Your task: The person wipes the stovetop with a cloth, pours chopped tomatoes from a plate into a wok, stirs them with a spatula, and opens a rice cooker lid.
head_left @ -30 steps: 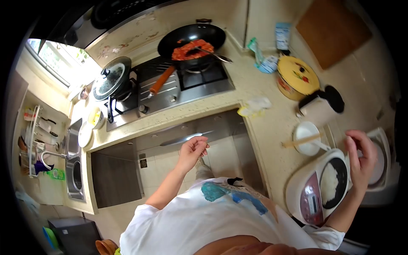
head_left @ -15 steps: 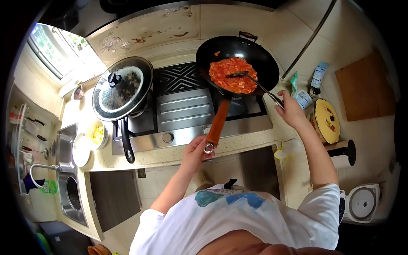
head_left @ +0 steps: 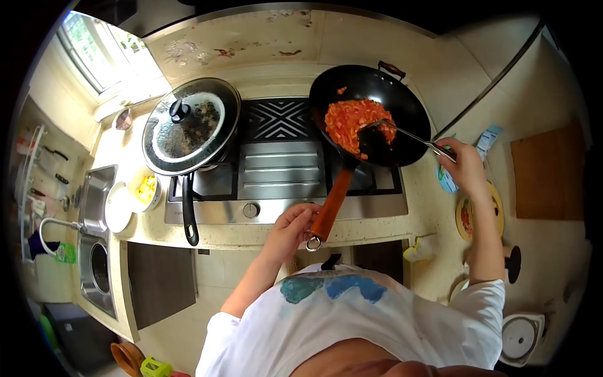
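A black wok (head_left: 402, 103) with a wooden handle (head_left: 336, 200) sits on the right burner, holding chopped red tomatoes (head_left: 352, 119). My left hand (head_left: 292, 231) is closed at the near end of that handle, its fingertips partly hidden behind the wood. In my right hand (head_left: 466, 166) is the grip of a metal spatula (head_left: 411, 135). The spatula's dark blade lies among the tomatoes at their right side, where black wok surface shows.
On the left burner stands a pan with a glass lid (head_left: 188, 144), its black handle (head_left: 190, 213) jutting over the counter edge. A white bowl with yellow food (head_left: 147, 190) stands near the sink (head_left: 100, 195). A yellow lidded pot (head_left: 465, 220) and packets (head_left: 488, 139) are at right.
My right hand has drawn the spatula toward the near right, baring wok surface beneath the tomatoes. My left hand now sits beside the handle's left side. The whole view has shifted a little.
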`<state>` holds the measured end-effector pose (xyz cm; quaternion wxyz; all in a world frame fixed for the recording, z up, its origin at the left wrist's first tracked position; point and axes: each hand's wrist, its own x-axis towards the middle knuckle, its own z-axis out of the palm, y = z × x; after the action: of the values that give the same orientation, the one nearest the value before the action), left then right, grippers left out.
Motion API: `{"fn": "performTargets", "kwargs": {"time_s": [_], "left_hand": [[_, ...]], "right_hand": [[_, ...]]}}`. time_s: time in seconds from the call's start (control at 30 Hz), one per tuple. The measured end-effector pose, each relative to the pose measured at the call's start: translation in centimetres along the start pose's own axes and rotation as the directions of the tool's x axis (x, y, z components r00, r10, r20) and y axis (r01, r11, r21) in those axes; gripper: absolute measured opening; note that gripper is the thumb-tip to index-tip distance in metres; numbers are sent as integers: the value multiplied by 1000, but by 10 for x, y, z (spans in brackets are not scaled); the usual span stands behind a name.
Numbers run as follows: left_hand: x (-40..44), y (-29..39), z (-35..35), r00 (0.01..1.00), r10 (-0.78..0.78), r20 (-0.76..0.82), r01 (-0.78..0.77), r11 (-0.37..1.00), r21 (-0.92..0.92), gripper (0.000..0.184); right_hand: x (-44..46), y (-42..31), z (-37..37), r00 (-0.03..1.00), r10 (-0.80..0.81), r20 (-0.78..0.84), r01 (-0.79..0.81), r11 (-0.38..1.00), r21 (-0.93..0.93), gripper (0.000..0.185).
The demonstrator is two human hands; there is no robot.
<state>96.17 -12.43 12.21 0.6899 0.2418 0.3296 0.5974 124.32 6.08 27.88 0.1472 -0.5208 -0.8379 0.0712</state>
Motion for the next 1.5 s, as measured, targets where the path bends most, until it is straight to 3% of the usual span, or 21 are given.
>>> {"fn": "performTargets", "kwargs": {"time_s": [0.07, 0.17, 0.2, 0.3, 0.43, 0.47, 0.53, 0.57, 0.6, 0.67, 0.7, 0.77, 0.8, 0.87, 0.9, 0.93, 1.0, 1.1, 1.23, 1.33, 1.5], "left_hand": [[-3, -1, -5, 999, 32, -33, -31, 999, 9, 27], [-2, -10, -10, 997, 39, -64, -39, 999, 1, 27], [-2, -11, -11, 997, 40, -60, -41, 999, -13, 26], [-6, -14, -3, 992, 22, -123, -15, 998, 59, 26], [-13, -15, -9, 988, 13, -157, -11, 1000, 12, 26], [-13, -21, -20, 983, 4, -182, -4, 1000, 2, 25], [-12, -23, -27, 978, -5, -209, 2, 1000, -12, 25], [-12, -21, -27, 980, -3, -198, -3, 1000, -28, 24], [-14, -21, -27, 983, -2, -184, -6, 999, -44, 23], [-17, -19, -25, 983, -3, -182, -1, 1000, -18, 23], [-16, -16, -26, 983, 6, -184, -4, 1000, 12, 23], [-18, -12, -30, 982, 5, -189, 2, 999, 39, 23], [-20, -12, -32, 980, -9, -199, 23, 998, 64, 23], [-22, -15, -38, 981, -25, -194, 33, 999, 37, 23], [-21, -15, -41, 982, -22, -190, 26, 1000, 15, 23], [-22, -14, -40, 983, -23, -185, 26, 1000, 15, 23], [-24, -13, -39, 985, -4, -172, 15, 998, 64, 22], [-31, -11, -47, 977, -4, -215, 10, 1000, 26, 23], [-38, -10, -66, 970, -24, -240, 27, 1000, 9, 23], [-43, -9, -70, 975, -24, -219, 25, 1000, 3, 24], [-47, -2, -70, 976, -14, -219, 20, 1000, 24, 23]], "right_hand": [[19, 11, 13, 998, -17, -53, 18, 1000, 8, 24], [44, 24, 46, 982, -81, -173, 117, 970, 214, 23], [51, 29, 67, 962, -157, -223, 203, 957, 206, 22], [34, 13, 63, 962, -252, -107, 272, 925, 266, 24], [-13, 9, -19, 982, -176, 74, 157, 964, 214, 27], [-22, 15, -26, 982, -175, 76, 156, 965, 210, 27], [-34, 22, -32, 997, -1, 73, -9, 989, 147, 30], [-30, 16, -28, 998, 11, 62, -10, 1000, -15, 28], [-26, 17, -17, 998, 19, 66, -17, 1000, -19, 28], [-12, 23, 16, 985, -49, -166, 36, 996, -83, 24], [-6, 27, 20, 983, -52, -174, 38, 996, -85, 24], [5, 36, 25, 975, 77, -207, -58, 993, 98, 22], [13, 37, 31, 975, 78, -206, -60, 994, 96, 22], [24, 34, 47, 959, 13, -283, 25, 991, 131, 24], [27, 26, 55, 976, 33, -215, -7, 993, 119, 26], [28, 26, 71, 964, -91, -249, 116, 989, 90, 26], [17, 13, 73, 985, -99, -143, 129, 969, 211, 26], [-16, -8, 15, 992, -59, -107, 75, 986, 147, 25], [-45, -14, -23, 996, 89, -10, -85, 976, 199, 26], [-28, -14, 7, 990, 97, -107, -102, 994, -45, 26], [20, 13, 63, 955, 65, -288, -14, 984, 175, 24]]}}
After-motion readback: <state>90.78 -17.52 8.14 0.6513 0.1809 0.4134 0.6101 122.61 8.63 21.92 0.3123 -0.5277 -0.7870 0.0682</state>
